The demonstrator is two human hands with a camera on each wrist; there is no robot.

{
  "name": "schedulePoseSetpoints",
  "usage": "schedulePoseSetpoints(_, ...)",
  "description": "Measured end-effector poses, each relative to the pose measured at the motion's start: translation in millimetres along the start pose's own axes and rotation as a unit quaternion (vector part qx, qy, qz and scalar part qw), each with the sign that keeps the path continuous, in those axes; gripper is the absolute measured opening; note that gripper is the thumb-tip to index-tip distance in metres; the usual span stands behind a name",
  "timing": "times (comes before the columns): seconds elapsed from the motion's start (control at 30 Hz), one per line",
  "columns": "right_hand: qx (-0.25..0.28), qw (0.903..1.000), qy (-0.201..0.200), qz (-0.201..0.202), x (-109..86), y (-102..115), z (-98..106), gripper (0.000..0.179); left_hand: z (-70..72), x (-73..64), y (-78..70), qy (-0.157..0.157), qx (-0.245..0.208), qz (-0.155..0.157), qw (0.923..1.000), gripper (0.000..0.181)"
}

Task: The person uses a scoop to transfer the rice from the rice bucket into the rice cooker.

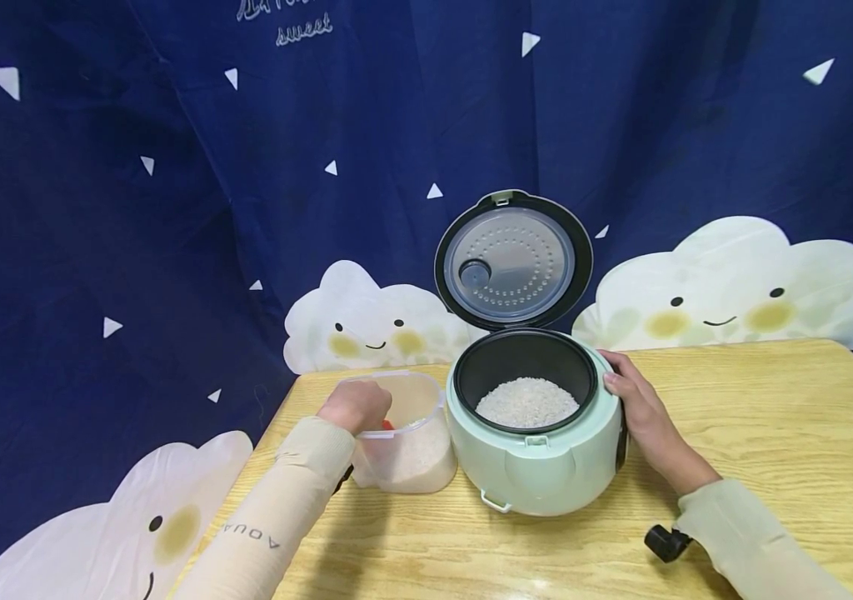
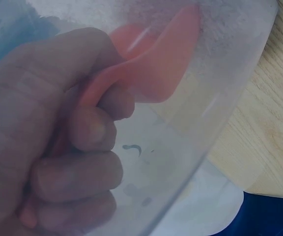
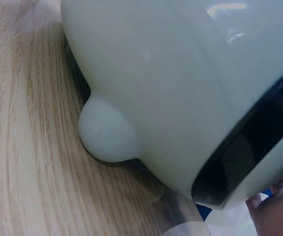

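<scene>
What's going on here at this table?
A person's left hand grips a red scoop inside a translucent container of rice. Their right hand rests against the side of a green rice cooker. The cooker's lid stands open, and a heap of white rice lies in its black pot.

**Homelike tabletop before a playful cloth**

The place has a domestic look, though whether it is a lived-in home or a staged corner cannot be told. A dark blue cloth (image 1: 389, 125) hangs behind in folds, patterned with white triangles (image 1: 435, 191), smiling clouds (image 1: 726, 287) and the word "sweet", closer to a child's room than a workplace. In front stands a wood-grained table (image 1: 741, 417). Kitchen goods sit on it: a mint-green rice cooker (image 1: 539, 475), lid raised over white rice (image 1: 527, 404), and a translucent rice tub (image 1: 415, 467) beside it, with a red scoop (image 2: 156, 69).
</scene>
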State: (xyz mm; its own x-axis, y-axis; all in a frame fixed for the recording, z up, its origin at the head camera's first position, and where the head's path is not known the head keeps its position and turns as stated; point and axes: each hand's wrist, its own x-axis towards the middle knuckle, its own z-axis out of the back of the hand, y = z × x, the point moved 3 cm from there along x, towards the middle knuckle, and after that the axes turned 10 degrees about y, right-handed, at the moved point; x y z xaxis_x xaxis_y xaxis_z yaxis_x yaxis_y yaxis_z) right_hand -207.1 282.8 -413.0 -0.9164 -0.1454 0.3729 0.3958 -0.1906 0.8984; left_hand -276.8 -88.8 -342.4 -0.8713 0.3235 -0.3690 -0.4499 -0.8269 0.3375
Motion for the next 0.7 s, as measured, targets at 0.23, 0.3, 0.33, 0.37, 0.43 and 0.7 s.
schedulePoseSetpoints(0.23,-0.002,1.0,0.002,0.007,1.1,-0.3,1.0,0.048,0.7,-1.3,-1.0,-0.002,0.004,0.004,1.0,0.034)
schedulePoseSetpoints(0.3,0.0,1.0,0.001,0.008,0.9,0.2,0.6,0.048,0.6,-1.5,-0.8,-0.002,0.0,0.005,1.0,0.033)
schedulePoseSetpoints(0.33,0.002,1.0,0.0,0.009,0.9,0.4,0.3,0.048,0.5,-1.7,-0.5,0.0,-0.001,0.004,1.0,0.034)
schedulePoseSetpoints(0.37,0.005,0.9999,0.0,0.01,0.9,0.7,-0.1,0.047,0.4,-1.8,-0.2,0.001,-0.003,0.004,1.0,0.034)
schedulePoseSetpoints(0.43,0.008,0.9999,0.002,0.013,1.1,0.8,-0.4,0.047,-0.2,-1.8,0.4,0.005,-0.006,0.002,1.0,0.036)
schedulePoseSetpoints(0.7,0.007,0.9999,0.002,0.01,-0.5,-0.5,-0.1,0.048,-1.7,0.3,0.9,0.01,-0.022,-0.001,0.9997,0.04)
